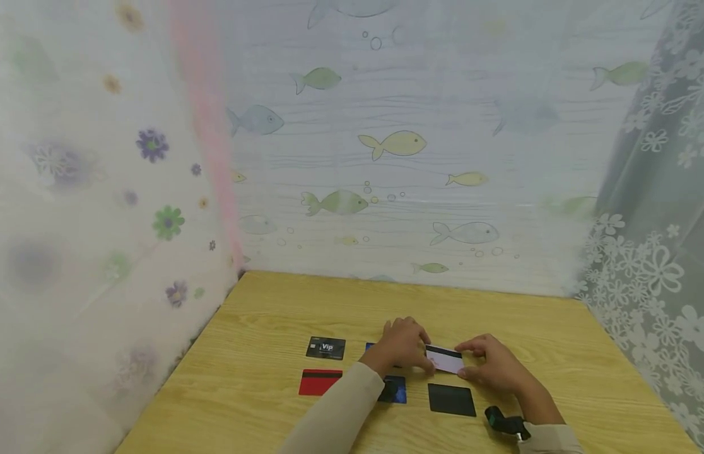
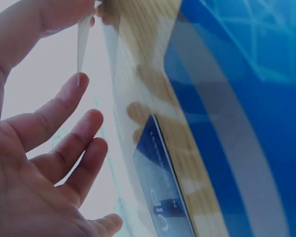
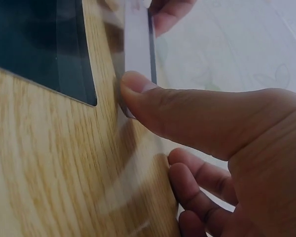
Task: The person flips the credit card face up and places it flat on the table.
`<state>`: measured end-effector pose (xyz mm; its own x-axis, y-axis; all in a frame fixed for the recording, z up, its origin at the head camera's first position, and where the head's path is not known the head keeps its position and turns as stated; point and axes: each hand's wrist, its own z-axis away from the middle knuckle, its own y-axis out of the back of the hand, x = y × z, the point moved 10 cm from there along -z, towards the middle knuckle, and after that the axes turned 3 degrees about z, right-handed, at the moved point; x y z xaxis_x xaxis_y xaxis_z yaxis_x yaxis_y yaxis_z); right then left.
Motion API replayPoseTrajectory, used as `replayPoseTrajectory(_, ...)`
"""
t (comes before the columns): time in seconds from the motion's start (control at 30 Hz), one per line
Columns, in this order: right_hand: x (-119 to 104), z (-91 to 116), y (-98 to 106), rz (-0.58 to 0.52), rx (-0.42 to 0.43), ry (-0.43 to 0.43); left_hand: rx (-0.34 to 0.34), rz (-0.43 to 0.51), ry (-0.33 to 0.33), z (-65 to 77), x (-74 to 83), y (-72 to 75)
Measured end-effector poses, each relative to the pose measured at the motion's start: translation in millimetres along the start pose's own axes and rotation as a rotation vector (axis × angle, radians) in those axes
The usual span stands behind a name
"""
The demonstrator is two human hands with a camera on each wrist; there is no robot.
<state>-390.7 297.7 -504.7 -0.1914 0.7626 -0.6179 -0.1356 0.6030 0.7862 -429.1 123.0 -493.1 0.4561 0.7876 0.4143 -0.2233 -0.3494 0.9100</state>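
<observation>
Between both hands is a white card with a black stripe, raised at a slant in the wrist views. My left hand pinches its left end; in the left wrist view the card appears nearly edge-on between thumb and index finger, the other fingers spread. My right hand pinches the opposite end, its thumb lying on the card's face. A black card lies just below them on the table. One blue card is mostly hidden behind the left hand; another blue card lies partly under the left wrist's camera.
Farther left on the wooden table lie a black "Vip" card and a red card, the latter partly covered by the left sleeve. A fish-patterned curtain hangs behind the table; flowered curtains stand at the sides.
</observation>
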Motion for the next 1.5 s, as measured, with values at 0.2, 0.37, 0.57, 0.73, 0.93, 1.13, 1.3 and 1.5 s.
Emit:
replayPoseTrajectory(0.2, -1, 0, 0, -0.018, -0.011, 0.007, 0.064, 0.051, -0.010, 3.2, 1.7, 7.1)
replayPoseTrajectory(0.37, -1, 1, 0, -0.039, -0.011, 0.002, 0.110, 0.057, -0.021, 5.9, 4.5, 14.1)
replayPoseTrajectory(0.57, -1, 1, 0, -0.051, -0.009, -0.003, 0.144, 0.052, -0.037, 8.3, 8.2, 22.0)
replayPoseTrajectory(0.73, -6, 1, 0, -0.058, -0.014, 0.020, 0.155, 0.065, -0.041, 8.8, 9.4, 24.0)
replayPoseTrajectory(0.93, -17, 1, 1, -0.051, 0.001, 0.077, 0.183, 0.076, -0.072, 7.7, 13.8, 26.6)
replayPoseTrajectory(1.13, -30, 0, 4, -0.068, 0.039, 0.142, 0.208, 0.107, -0.092, 7.1, 18.5, 30.1)
replayPoseTrajectory(1.3, -32, 0, 3, -0.083, 0.053, 0.135, 0.210, 0.155, -0.103, 8.8, 20.5, 32.0)
replayPoseTrajectory(1.5, -37, -1, 1, -0.146, 0.025, 0.161, 0.248, 0.210, -0.138, 10.2, 22.5, 36.6)
